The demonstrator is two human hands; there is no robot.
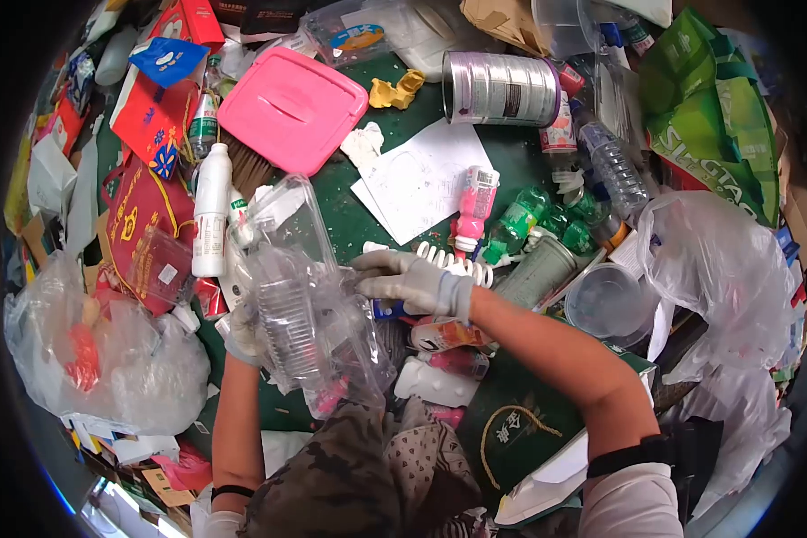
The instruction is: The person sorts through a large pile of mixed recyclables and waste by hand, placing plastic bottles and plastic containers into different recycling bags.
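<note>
Both hands wear pale work gloves. My left hand point(245, 334) grips the left side of a bundle of clear plastic packaging point(289, 309), its fingers partly hidden behind the ribbed plastic. My right hand point(412, 280) is at the right edge of the same packaging, fingers stretched out toward it and apart; no hold on anything shows. Just beyond my right hand is a white spiral bulb point(455, 262). Below it lies an orange and white can point(444, 334). A white bottle point(212, 211) stands out to the left of the packaging.
Mixed waste covers the green surface: a pink lid point(293, 109), a large metal can point(502, 88), white papers point(421, 179), a pink bottle point(475, 204) and green bottles point(518, 220). Plastic bags lie left point(108, 350) and right point(722, 269). A dark green bag point(529, 421) is near the body.
</note>
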